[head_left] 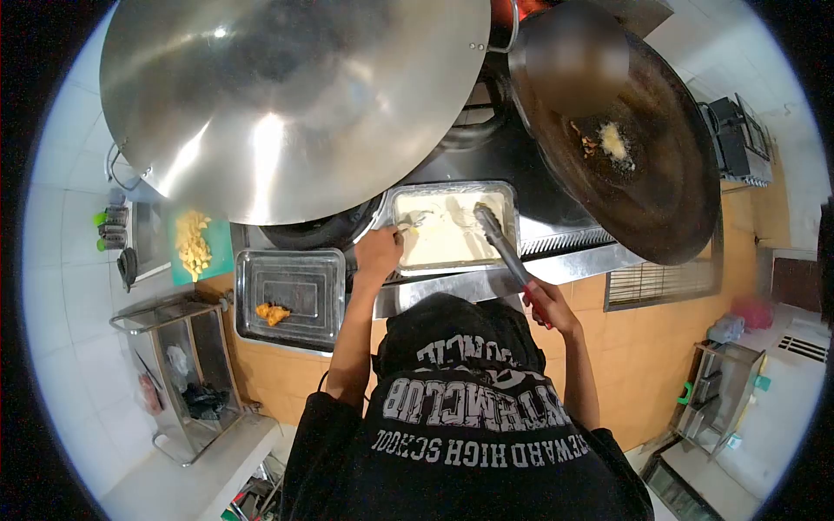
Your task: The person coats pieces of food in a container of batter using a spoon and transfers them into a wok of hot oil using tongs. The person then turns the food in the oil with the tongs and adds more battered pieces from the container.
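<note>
With tongs [511, 254] held in the right hand [549, 305], the pale batter [445, 249] should be worked gently, the tray [452, 186] steadied at its left rim by the left hand [379, 254], grip unclear.

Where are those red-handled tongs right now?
In the head view, the red-handled tongs are in the right hand, angled into the tray of pale batter.

A dark wok [665, 161], black stovetop [491, 165], tray of creamy liquid [514, 217] and green chopping board [221, 252] mark a tiled kitchen
</note>
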{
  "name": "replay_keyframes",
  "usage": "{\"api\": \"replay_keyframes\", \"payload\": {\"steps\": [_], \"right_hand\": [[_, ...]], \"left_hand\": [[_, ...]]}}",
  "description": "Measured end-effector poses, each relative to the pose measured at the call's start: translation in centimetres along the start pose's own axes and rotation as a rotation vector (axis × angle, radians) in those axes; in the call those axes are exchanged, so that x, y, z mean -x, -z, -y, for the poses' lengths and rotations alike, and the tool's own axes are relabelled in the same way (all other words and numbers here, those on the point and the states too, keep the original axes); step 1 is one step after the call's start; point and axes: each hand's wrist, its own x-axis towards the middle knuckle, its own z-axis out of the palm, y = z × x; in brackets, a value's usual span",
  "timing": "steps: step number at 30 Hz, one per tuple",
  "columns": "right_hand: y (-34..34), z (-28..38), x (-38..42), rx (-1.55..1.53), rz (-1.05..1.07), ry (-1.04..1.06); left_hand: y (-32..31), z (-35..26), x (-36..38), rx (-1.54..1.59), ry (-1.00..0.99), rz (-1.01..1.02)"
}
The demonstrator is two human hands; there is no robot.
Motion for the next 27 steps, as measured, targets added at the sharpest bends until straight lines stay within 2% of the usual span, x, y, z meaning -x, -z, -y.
{"api": "replay_keyframes", "payload": {"steps": [5, 7, 10, 13, 15, 18, 21, 23, 25, 27], "right_hand": [[-1.3, 0.3, -1.7, -0.058, 0.048, 0.063], [-2.1, -0.5, -3.5, 0.055, 0.122, 0.118], [-0.4, 0.7, -2.6, 0.070, 0.046, 0.061], [1.2, 1.5, -2.2, -0.045, 0.019, 0.096], [1.2, 2.1, -2.4, 0.023, 0.089, -0.006], [-0.7, 1.6, -3.5, 0.126, 0.104, 0.077], [1.5, 1.4, -3.5, 0.141, 0.043, 0.021], [2.3, 2.0, -2.4, 0.114, 0.013, 0.027], [2.5, 3.4, -0.7, 0.078, -0.030, 0.087], [1.8, 4.2, 0.3, 0.083, -0.027, 0.115]], "left_hand": [[2.0, -2.0, 0.4, 0.091, 0.068, -0.055], [0.8, -2.5, 0.2, 0.107, 0.059, -0.068], [-0.5, -1.7, -0.3, -0.057, 0.083, 0.027], [0.9, -1.4, -0.2, -0.046, 0.057, -0.037], [0.9, -2.1, -0.4, 0.019, 0.089, -0.014], [-0.2, -3.6, -0.4, 0.102, 0.042, -0.009], [-1.6, -2.5, -0.5, 0.070, 0.091, -0.013], [-0.8, -0.8, -0.6, 0.044, 0.096, -0.002], [2.1, -0.4, 0.1, 0.196, 0.114, -0.047], [3.2, -0.7, 0.5, 0.197, 0.151, -0.065]]}}
